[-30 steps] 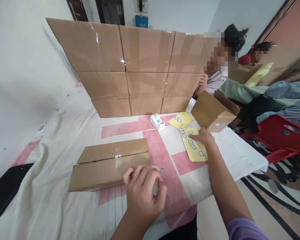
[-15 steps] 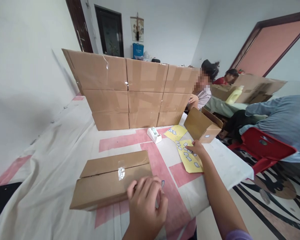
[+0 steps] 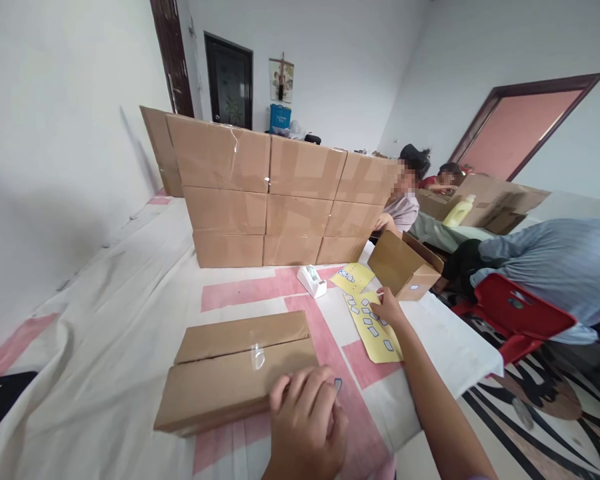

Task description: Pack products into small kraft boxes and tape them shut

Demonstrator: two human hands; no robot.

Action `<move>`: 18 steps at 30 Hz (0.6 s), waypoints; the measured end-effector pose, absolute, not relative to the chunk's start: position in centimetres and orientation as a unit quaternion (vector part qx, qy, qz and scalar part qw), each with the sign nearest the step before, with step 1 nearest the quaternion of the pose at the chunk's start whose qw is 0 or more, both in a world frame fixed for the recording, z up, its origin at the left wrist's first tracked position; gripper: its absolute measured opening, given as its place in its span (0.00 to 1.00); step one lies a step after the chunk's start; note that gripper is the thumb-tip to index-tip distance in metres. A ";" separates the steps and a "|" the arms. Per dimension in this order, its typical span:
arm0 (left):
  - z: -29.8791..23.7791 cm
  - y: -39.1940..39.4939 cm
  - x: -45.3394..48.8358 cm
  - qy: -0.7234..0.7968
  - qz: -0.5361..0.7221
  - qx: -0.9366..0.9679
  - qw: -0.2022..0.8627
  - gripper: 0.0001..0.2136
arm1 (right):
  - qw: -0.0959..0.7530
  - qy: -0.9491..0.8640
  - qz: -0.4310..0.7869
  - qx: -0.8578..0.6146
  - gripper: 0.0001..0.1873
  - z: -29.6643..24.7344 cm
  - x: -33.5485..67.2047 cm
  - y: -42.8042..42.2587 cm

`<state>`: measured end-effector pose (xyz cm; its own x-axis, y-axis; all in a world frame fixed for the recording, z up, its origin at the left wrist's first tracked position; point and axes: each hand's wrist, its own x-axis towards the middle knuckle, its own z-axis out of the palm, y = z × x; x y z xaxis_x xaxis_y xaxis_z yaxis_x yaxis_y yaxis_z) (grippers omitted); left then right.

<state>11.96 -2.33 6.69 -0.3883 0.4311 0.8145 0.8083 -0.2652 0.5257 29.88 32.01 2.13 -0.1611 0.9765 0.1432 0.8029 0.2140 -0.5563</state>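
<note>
My left hand (image 3: pixel 307 417) is closed, its curled fingers at the near right corner of a taped cardboard box (image 3: pixel 215 383). A small blue-edged label (image 3: pixel 338 385) peeks out beside these fingers; whether it is stuck to the box end or held is hidden. Farther right, my right hand (image 3: pixel 389 310) has its bent fingertips on a yellow sticker sheet (image 3: pixel 387 355) with several blue-edged white stickers. Whether a sticker is between the fingertips is too small to tell. A second yellow sheet (image 3: pixel 363 280) lies just beyond.
Stacked cardboard boxes (image 3: pixel 300 217) form a wall across the table. Before them sits a small white device (image 3: pixel 312 281). An opened box (image 3: pixel 405 267) stands at right, near a red chair (image 3: pixel 525 313) with a seated person (image 3: pixel 545 267). Another person (image 3: pixel 403 207) is behind the stack.
The view has shifted a little, so most things appear lower. My left hand stays at the box corner, and my right fingertips remain on the yellow sticker sheet.
</note>
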 end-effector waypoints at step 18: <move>6.7 -2.8 11.8 -0.593 -0.572 -0.549 0.142 0.05 | 0.468 -0.620 0.376 -0.506 0.21 1.9 29.2 32.0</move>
<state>11.80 -2.81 6.70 -0.3578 0.4878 0.7963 0.8130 -0.2567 0.5226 29.16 32.05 1.87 -0.0504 0.9786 0.1995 0.2763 0.2056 -0.9388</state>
